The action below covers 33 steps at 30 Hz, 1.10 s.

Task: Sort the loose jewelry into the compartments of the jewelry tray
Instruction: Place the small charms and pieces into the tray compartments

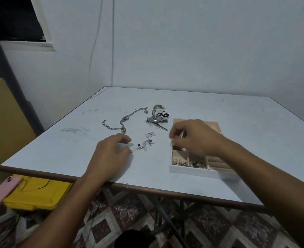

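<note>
On the white desk (219, 113) the jewelry tray (201, 172), white-rimmed with a beige lining, sits near the front edge on the right. Its near-left compartment holds small glittering pieces (179, 161) and the near-middle one holds pearl-like beads (196, 164). The right hand (196, 138) hangs over the left side of the tray with its fingers drawn narrowly together as in a pinch. The tips are blurred, so I cannot tell whether they hold anything. The left hand (110, 154) is over the desk to the left of the tray, its fingers loosely curled and nothing plainly in its grasp. Its fingertips are just beside a small tangle of earrings (144, 145). Farther back lies the rest of the loose jewelry. A heavy silver chain (122, 120) curls on the left, and a wristwatch (155, 119) lies to its right, just left of the tray's far corner. A black band (163, 114) touches the watch's far side, and a small card (150, 134) lies between the watch and the earrings. Below the desk's left corner a pink phone (2, 191) rests against a yellow case (38, 194).
</note>
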Available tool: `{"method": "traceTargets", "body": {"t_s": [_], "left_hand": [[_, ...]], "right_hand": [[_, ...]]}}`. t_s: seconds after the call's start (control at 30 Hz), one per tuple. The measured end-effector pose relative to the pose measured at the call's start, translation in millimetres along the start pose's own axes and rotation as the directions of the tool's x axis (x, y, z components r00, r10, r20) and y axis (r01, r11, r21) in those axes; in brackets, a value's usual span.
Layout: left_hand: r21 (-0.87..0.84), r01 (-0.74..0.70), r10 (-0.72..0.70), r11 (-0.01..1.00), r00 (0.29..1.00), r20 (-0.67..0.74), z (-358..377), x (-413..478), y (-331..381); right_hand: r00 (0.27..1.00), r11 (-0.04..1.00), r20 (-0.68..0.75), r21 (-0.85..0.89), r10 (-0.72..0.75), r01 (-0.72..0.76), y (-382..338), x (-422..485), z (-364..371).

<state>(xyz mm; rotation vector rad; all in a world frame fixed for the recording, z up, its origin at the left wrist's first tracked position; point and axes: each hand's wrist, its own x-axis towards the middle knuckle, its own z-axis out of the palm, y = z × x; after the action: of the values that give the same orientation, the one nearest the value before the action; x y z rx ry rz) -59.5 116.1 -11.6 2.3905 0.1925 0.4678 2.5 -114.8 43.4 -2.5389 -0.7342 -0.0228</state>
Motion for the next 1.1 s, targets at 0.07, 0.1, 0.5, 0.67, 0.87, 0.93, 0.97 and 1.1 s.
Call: {"method": "traceTargets", "body": {"t_s": [0.07,0.1,0.5,0.67,0.87,0.93,0.97,1.1], "left_hand": [[0.007,-0.018,0.018,1.0,1.0,0.004,-1,3,0],[0.012,-0.027,0.027,1.0,1.0,0.007,-1,5,0],[-0.017,-0.111,0.111,0.994,0.994,0.007,1,39,11],[-0.032,-0.134,0.135,0.99,0.991,0.003,4,46,17],[-0.111,-0.133,0.129,0.985,0.991,-0.04,6,53,25],[-0.181,-0.1,0.092,0.978,0.994,-0.053,8,56,28],[-0.223,-0.076,0.065,0.972,0.996,-0.054,8,57,29],[-0.484,0.069,-0.085,0.872,0.996,-0.012,14,60,30]], "right_hand": [[0.998,0.998,0.052,-0.06,-0.033,0.037,-8,24,11],[0.996,0.994,0.084,-0.099,-0.035,0.044,-13,34,16],[0.966,0.97,0.258,-0.238,0.018,0.045,-32,75,33],[0.965,0.975,0.264,-0.218,0.01,0.05,-31,78,34],[0.974,0.988,0.224,-0.143,-0.018,0.051,-25,85,24],[0.974,0.993,0.227,-0.11,-0.021,0.047,-25,86,19],[0.974,0.995,0.227,-0.094,-0.022,0.045,-26,85,17],[0.98,0.998,0.192,-0.029,-0.043,0.05,-29,83,5]]}}
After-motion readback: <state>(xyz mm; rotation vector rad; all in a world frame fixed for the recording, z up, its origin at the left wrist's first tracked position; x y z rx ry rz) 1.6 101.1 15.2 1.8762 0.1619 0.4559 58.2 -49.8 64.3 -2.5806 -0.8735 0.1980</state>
